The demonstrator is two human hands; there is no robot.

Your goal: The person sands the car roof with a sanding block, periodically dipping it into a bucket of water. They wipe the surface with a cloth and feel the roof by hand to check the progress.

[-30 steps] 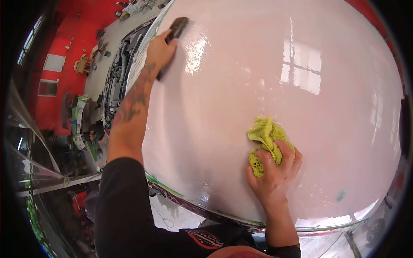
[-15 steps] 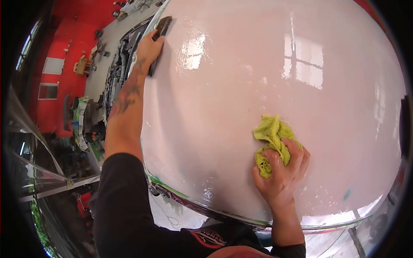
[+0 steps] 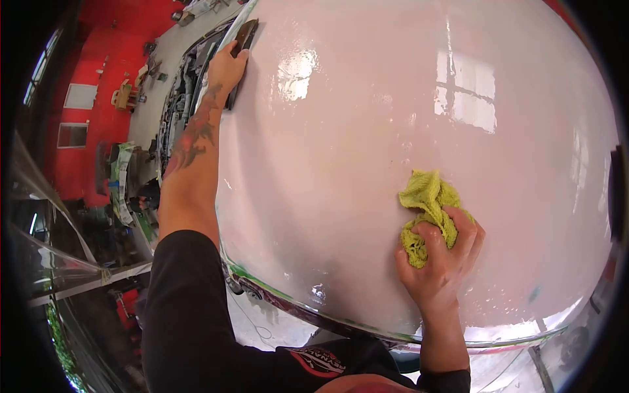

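- Left hand (image 3: 226, 67) grips a dark block (image 3: 247, 36), its long axis along the edge of the pale panel (image 3: 341, 150).
- Right hand (image 3: 440, 272) clutches a green cloth (image 3: 421, 190), well apart.

I'm wearing a black shirt (image 3: 203, 340) on this end of my feed, its left sleeve (image 3: 187, 281) wide and short. A red, rounded logo (image 3: 318, 361) with pale lettering sits at the bottom of the frame. Dark and red tattoos (image 3: 194, 139) pattern my left forearm (image 3: 206, 121); the right cuff (image 3: 445, 380) is black too.
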